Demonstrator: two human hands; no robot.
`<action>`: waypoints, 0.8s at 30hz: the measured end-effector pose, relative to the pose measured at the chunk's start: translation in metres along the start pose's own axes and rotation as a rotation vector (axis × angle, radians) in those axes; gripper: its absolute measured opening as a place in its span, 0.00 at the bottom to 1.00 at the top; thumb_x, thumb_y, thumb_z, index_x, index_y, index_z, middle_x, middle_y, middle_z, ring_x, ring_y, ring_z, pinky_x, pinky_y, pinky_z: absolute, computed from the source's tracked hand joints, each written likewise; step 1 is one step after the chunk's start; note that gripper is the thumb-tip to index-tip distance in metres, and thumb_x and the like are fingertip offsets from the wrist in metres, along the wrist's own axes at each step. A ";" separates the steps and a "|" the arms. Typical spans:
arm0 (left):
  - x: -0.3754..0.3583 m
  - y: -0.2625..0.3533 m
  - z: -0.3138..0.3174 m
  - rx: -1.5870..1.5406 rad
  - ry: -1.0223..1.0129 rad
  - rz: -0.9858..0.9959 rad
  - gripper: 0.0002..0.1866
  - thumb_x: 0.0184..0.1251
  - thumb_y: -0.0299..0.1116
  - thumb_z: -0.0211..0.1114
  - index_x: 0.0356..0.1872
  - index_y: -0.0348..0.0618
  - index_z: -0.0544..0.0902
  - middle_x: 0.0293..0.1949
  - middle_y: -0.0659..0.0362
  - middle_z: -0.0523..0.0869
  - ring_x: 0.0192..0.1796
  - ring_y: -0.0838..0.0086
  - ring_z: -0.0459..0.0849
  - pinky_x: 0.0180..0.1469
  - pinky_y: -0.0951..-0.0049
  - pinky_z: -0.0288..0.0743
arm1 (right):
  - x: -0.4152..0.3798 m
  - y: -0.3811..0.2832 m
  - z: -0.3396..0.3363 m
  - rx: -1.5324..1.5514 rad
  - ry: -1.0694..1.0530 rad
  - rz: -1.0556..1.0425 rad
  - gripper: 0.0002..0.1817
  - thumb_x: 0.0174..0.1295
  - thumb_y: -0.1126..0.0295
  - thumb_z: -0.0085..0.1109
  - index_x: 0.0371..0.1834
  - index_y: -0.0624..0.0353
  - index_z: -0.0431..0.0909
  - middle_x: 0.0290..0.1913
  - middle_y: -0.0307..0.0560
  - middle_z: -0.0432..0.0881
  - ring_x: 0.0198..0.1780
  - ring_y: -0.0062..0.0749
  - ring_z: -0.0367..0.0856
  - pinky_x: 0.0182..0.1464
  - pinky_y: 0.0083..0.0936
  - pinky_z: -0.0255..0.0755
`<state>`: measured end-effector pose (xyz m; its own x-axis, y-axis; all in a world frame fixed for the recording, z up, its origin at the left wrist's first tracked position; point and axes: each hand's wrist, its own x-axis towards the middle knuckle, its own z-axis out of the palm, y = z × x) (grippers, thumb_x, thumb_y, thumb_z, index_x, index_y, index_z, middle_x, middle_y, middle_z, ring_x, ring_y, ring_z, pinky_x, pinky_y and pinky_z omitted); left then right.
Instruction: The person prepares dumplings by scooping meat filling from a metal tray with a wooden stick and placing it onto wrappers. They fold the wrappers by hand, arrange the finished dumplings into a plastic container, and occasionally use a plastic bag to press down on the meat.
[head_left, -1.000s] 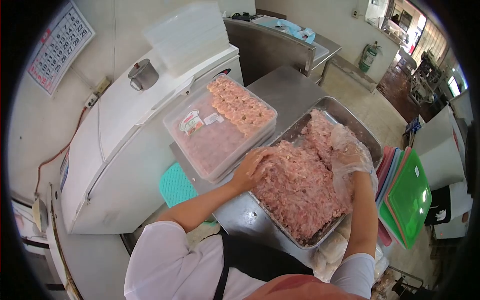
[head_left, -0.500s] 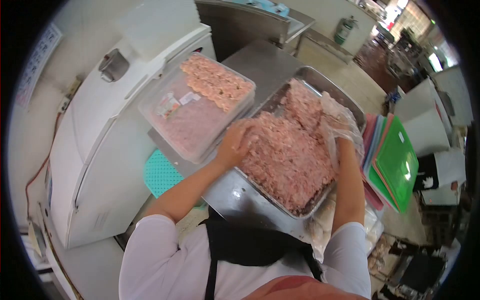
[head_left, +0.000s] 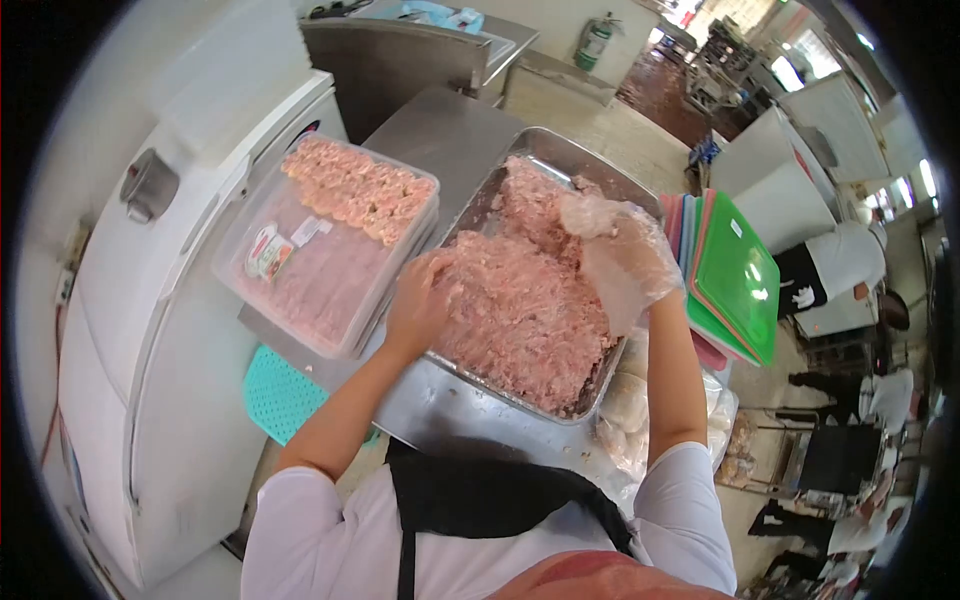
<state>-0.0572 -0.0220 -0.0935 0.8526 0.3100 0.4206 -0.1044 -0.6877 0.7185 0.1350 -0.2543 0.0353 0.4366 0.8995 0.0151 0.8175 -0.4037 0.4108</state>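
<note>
A deep metal tray (head_left: 640,182) is heaped with pink ground meat (head_left: 530,310). Across its left rim lies my bare left hand (head_left: 418,305), with fingers loosely stretched against the edge of the meat and somewhat blurred. My right hand (head_left: 645,262) is inside a loose clear plastic glove (head_left: 605,250) at the tray's right side, over the meat. Wrinkled plastic hides how its fingers are set. Left of the tray, a lidded clear plastic container (head_left: 345,335) holds shaped meat pieces (head_left: 360,190) along its far side, with a label and sticker visible on it.
The tray and container share a metal table (head_left: 440,120). Colored cutting boards (head_left: 735,270) stand at the right, near bagged pale items (head_left: 630,400). A white freezer (head_left: 190,330) carrying a metal mug (head_left: 150,185) is on the left, above a turquoise perforated stool (head_left: 280,395). Several people stand far right.
The view has swung right, so the table's things appear farther left. My gloved right hand has lifted slightly and turned over the meat; my left hand stays at the tray's left rim.
</note>
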 end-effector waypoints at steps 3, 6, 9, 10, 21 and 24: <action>0.000 -0.005 0.000 -0.012 0.008 0.077 0.20 0.63 0.33 0.63 0.55 0.41 0.76 0.60 0.47 0.75 0.63 0.50 0.71 0.67 0.56 0.62 | -0.009 -0.003 0.036 1.235 0.254 -0.100 0.22 0.67 0.65 0.47 0.63 0.58 0.72 0.65 0.49 0.74 0.67 0.41 0.69 0.72 0.30 0.58; 0.005 0.006 -0.007 -0.013 -0.016 0.142 0.22 0.63 0.37 0.63 0.56 0.40 0.76 0.61 0.46 0.74 0.64 0.50 0.70 0.68 0.54 0.60 | 0.002 -0.024 0.025 1.104 0.174 0.000 0.22 0.68 0.64 0.45 0.63 0.58 0.72 0.65 0.49 0.74 0.68 0.41 0.69 0.72 0.31 0.58; 0.000 -0.001 -0.003 0.047 -0.031 0.191 0.25 0.62 0.42 0.63 0.57 0.40 0.75 0.62 0.45 0.73 0.65 0.50 0.68 0.69 0.52 0.57 | 0.015 -0.060 0.026 0.900 0.151 0.188 0.22 0.70 0.64 0.42 0.63 0.59 0.72 0.66 0.50 0.73 0.68 0.41 0.68 0.72 0.32 0.58; -0.001 -0.003 -0.002 0.073 -0.015 0.214 0.26 0.62 0.44 0.64 0.58 0.40 0.75 0.62 0.45 0.72 0.66 0.50 0.67 0.69 0.52 0.57 | 0.016 -0.072 0.027 0.842 0.148 0.257 0.21 0.71 0.64 0.42 0.63 0.60 0.72 0.66 0.50 0.73 0.68 0.41 0.68 0.72 0.32 0.58; 0.012 0.071 0.037 -0.218 -0.222 0.384 0.30 0.50 0.41 0.75 0.54 0.38 0.77 0.56 0.45 0.77 0.60 0.49 0.73 0.62 0.56 0.67 | -0.016 -0.133 0.019 1.897 0.393 0.929 0.20 0.73 0.64 0.42 0.64 0.59 0.70 0.57 0.48 0.77 0.56 0.34 0.74 0.63 0.28 0.69; 0.014 0.088 0.032 -0.263 -0.267 0.385 0.23 0.53 0.36 0.72 0.50 0.38 0.79 0.51 0.47 0.80 0.54 0.52 0.78 0.57 0.59 0.72 | -0.021 -0.147 -0.005 2.283 0.646 0.985 0.18 0.69 0.71 0.48 0.59 0.63 0.74 0.51 0.48 0.79 0.50 0.29 0.79 0.53 0.23 0.76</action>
<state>-0.0380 -0.0989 -0.0423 0.8241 -0.1335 0.5506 -0.5310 -0.5208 0.6685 0.0034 -0.2131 -0.0212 0.9580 0.2198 -0.1841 -0.2559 0.3656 -0.8949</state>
